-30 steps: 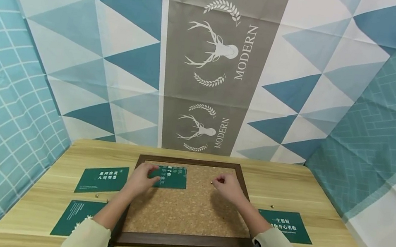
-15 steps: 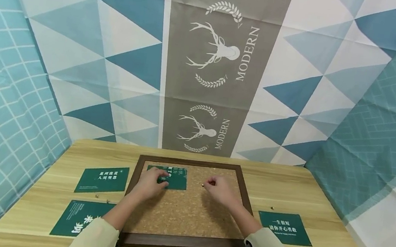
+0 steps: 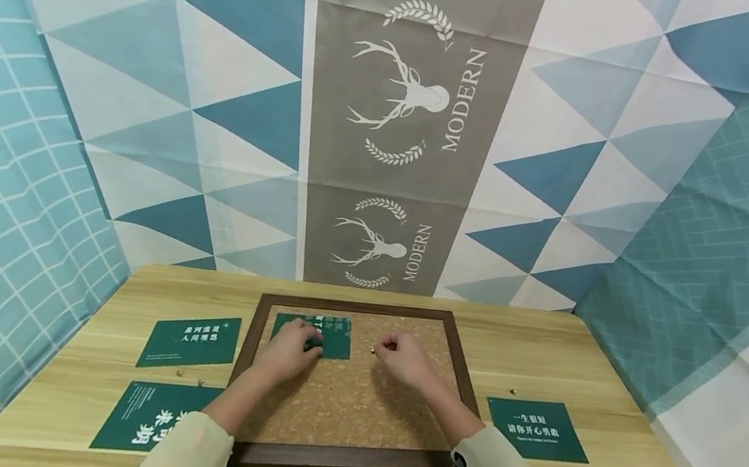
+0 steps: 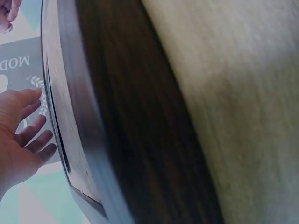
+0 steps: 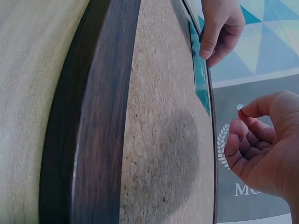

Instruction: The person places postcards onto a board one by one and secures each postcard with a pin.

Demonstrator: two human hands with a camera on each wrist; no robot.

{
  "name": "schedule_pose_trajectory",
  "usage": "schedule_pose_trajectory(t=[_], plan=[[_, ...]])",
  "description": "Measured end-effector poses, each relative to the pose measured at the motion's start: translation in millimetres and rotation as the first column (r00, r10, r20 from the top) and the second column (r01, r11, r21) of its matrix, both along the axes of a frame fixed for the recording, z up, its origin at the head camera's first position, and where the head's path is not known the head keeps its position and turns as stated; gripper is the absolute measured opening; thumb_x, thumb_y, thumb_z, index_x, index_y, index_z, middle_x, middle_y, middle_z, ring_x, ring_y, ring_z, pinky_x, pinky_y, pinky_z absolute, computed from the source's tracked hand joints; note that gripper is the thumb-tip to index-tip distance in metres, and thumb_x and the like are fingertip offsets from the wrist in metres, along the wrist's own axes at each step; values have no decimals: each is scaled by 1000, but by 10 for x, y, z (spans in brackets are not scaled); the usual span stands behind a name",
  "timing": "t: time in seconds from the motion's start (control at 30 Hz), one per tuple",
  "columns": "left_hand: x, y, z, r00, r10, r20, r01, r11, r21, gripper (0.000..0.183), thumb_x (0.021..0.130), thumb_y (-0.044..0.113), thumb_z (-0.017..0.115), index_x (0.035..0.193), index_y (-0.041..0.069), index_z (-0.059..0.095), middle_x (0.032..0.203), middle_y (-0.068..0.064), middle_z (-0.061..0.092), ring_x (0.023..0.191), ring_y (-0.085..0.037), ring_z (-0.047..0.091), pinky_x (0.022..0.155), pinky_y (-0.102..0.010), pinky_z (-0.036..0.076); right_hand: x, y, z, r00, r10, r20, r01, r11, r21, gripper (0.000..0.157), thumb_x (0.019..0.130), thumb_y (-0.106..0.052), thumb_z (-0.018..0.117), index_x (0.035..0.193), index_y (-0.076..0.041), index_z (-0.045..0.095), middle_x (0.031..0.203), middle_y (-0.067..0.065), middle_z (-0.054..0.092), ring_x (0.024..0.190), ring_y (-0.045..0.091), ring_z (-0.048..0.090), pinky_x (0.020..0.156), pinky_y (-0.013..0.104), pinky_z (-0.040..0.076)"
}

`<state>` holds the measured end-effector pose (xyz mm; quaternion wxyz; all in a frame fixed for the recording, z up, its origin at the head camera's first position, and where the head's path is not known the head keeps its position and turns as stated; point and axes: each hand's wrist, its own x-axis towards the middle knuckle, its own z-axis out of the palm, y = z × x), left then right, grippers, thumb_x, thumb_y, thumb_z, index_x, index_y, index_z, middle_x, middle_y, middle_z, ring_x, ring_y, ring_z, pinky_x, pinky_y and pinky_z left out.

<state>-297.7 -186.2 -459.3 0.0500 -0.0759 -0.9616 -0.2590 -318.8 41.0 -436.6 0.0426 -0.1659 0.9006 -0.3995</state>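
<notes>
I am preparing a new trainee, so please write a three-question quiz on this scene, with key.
1. How many green cards lie on the table outside the corkboard?
2. True or false: the right hand pinches a card.
3. The left hand is over: (a) the corkboard's card; (b) the rightmost card; (c) the frame's bottom edge.

Key: 1. Three: two on the left, one on the right. 2. False; it pinches a small shiny piece. 3. (a).

Soft, even light fills the head view, with faint shadows on the cork (image 3: pixel 351 412). Both wrist views bend the dark frame (image 4: pixel 135 116) into curves; the left blurs the bench (image 4: pixel 243 107), the right shows a broad, soft-edged shadow.
</notes>
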Motion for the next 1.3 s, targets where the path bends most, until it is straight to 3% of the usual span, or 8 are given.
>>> schedule_pose_trajectory(t=[0.47,0.97,1.3], plan=[[-12,-36,-71,1000,8,23,-7,999,-45,21,89,21,64,106,10,68,110,-12,56,104,-29,53,86,-45,48,-11,-94,-65,1000,15,-18,-15,1000,9,14,89,-11,58,85,-1,66,76,6,62,64,11,50,56,23,42],[-7,1,-46,999,30,34,-28,998,-62,15,88,20,64,99,11,70,105,-10,57,102,-28,53,85,-44,48,-41,-217,-92,998,67,-2,-67,997,24,16,90,-10,57,86,1,67,74,5,61,62,11,47,54,23,40],[-15,0,-53,999,25,21,-24,998,-54,14,88,18,65,98,10,70,102,-10,57,99,-27,53,84,-44,48,-99,-269,-155,993,80,81,-80,997,-7,17,92,-9,54,86,2,67,69,6,59,54,10,49,49,22,41]])
